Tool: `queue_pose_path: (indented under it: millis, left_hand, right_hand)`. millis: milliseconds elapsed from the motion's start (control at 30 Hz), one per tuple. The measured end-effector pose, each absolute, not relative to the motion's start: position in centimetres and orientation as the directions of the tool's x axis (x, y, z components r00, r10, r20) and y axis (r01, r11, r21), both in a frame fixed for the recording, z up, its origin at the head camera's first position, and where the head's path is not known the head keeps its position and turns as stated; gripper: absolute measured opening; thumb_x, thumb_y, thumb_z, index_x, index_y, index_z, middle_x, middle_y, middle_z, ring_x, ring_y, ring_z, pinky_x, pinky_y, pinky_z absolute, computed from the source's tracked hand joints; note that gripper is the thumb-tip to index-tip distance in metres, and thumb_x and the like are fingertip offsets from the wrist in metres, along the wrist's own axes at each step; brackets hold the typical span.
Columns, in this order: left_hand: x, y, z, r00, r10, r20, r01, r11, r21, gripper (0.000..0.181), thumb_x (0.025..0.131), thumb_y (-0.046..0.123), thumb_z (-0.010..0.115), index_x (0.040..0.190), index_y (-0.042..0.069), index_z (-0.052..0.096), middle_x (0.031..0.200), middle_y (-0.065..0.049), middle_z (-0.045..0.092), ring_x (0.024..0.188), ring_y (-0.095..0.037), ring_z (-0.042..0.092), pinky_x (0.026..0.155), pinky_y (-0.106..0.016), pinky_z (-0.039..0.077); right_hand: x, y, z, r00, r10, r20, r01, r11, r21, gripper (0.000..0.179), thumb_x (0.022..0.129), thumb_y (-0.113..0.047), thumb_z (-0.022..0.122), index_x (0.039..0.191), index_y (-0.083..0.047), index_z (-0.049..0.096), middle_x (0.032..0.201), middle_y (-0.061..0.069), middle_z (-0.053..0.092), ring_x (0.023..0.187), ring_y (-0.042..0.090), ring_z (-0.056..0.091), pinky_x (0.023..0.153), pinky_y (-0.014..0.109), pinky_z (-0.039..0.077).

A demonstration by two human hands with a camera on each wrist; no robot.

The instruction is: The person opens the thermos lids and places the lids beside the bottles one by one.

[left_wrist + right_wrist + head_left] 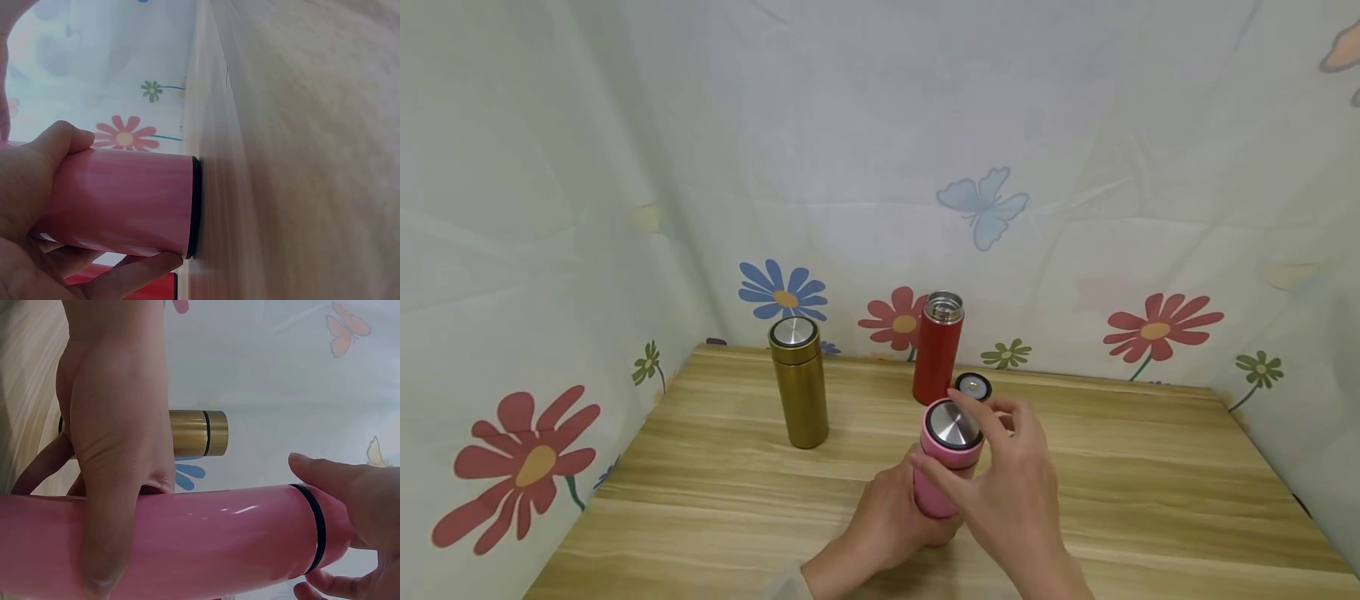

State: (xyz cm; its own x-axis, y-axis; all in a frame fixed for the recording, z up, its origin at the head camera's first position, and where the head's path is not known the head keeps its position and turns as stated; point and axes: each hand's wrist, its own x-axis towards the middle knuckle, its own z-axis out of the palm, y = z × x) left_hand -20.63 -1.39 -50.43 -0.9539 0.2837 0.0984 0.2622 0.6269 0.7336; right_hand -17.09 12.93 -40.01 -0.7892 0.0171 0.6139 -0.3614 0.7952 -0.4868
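Near the front middle of the table is a pink thermos flask (934,493), with its silver-topped lid (955,427) on. My left hand (889,510) grips the flask's body, thumb on one side and fingers on the other in the left wrist view. The flask's dark base meets or nearly meets the wood there. At the top, my right hand (1015,462) holds the pink lid between thumb and fingers; in the right wrist view a dark ring separates lid from body. Behind stands a red thermos flask (937,354) with an uncovered mouth, a loose lid (973,387) beside it.
A gold thermos flask (800,392) with its lid on stands upright to the left. The wooden table (700,483) ends at a pale cloth (850,125) printed with flowers and butterflies, which surrounds the back and sides.
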Motion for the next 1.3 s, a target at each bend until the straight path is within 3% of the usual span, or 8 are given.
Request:
queue_pose_path:
  millis: [200,300,1000,1300]
  left_hand:
    - [-20.58,-1.4,-50.34,-0.953,0.286,0.102,0.266,0.625,0.734,0.076,0.073,0.039,0.089,0.135,0.015,0.052,0.112,0.002,0.071,0.09,-0.006,0.064,0.078,-0.028,0.053]
    - [-20.61,-1.42,-50.38,-0.949,0.294,0.113,0.28,0.625,0.729,0.075,0.072,0.035,0.089,0.134,0.014,0.052,0.112,0.002,0.072,0.09,-0.005,0.064,0.079,-0.028,0.054]
    - [-20.55,-1.5,-50.33,-0.949,0.296,0.105,0.272,0.61,0.745,0.075,0.072,0.036,0.089,0.135,0.016,0.052,0.11,0.003,0.072,0.089,-0.004,0.063,0.079,-0.028,0.054]
    - [-20.56,-1.55,-50.39,-0.948,0.297,0.117,0.281,0.599,0.75,0.083,0.072,0.042,0.09,0.14,0.018,0.049,0.111,0.003,0.072,0.09,-0.003,0.064,0.078,-0.028,0.053]
  right_hand:
    - [-17.16,12.34,-40.62,-0.696,0.019,0.718,-0.379,0.839,-0.39,0.068,0.061,-0.042,0.1,0.121,-0.024,0.075,0.108,0.006,0.058,0.085,0.017,0.057,0.066,0.034,0.048]
    - [-17.11,12.2,-40.79,-0.683,0.02,0.73,-0.384,0.841,-0.382,0.065,0.062,-0.039,0.1,0.12,-0.024,0.074,0.108,0.007,0.058,0.084,0.018,0.057,0.064,0.033,0.047]
    - [-16.98,12.49,-40.41,-0.738,0.017,0.675,-0.388,0.808,-0.444,0.063,0.065,-0.038,0.099,0.121,-0.025,0.075,0.112,0.007,0.057,0.087,0.017,0.055,0.065,0.031,0.046]
    - [-16.99,12.89,-40.11,-0.785,-0.007,0.619,-0.394,0.777,-0.492,0.062,0.066,-0.035,0.099,0.123,-0.026,0.075,0.117,0.007,0.057,0.093,0.02,0.058,0.07,0.033,0.047]
